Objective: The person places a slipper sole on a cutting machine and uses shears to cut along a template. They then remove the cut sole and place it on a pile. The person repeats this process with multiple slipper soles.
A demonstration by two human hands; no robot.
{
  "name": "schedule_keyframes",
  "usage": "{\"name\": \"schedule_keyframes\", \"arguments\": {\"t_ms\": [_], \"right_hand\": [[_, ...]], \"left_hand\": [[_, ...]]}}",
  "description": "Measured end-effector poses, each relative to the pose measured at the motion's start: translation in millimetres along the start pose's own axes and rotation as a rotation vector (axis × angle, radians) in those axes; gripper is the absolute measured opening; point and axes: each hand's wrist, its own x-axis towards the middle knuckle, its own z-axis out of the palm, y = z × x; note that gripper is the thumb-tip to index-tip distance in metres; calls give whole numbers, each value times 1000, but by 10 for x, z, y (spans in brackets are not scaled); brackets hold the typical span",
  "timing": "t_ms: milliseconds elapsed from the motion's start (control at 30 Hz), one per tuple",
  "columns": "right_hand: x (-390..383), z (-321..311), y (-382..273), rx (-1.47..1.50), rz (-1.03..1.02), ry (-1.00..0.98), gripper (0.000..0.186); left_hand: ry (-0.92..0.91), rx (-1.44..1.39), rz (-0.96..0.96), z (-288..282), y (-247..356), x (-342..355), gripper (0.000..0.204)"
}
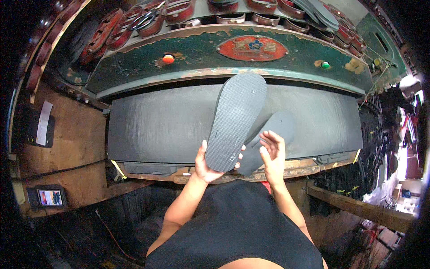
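My left hand (207, 167) is wrapped around the lower end of a dark grey flip-flop sole (238, 114), its thumb on one edge and fingertips on the other. The sole tilts up above the work board, showing a finely textured face with small slits and a white mark near my fingers. My right hand (273, 156) is held with fingers apart and nothing in it. Behind it, a second grey sole (284, 124) lies slanted on the black board (156, 121); the first sole and my right hand cover part of it.
Beyond the board stands a green machine front (134, 62) with a red button (168, 58) and a green button (325, 65). Red-sided cutting dies (178, 11) and scissors (148, 18) rest on top. A phone-like screen (50, 197) lies at left; a wooden beam (358, 208) runs at right.
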Motion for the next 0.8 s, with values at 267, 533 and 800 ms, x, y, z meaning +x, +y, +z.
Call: {"name": "schedule_keyframes", "arguments": {"t_ms": [267, 533, 800], "right_hand": [[102, -178, 24, 74, 95, 74, 46], [47, -425, 64, 183, 192, 95, 50], [-7, -532, 158, 444, 219, -64, 118]], "left_hand": [[41, -170, -21, 10, -223, 103, 93], [85, 125, -86, -44, -255, 240, 93], [223, 2054, 149, 357, -607, 476, 100]]}}
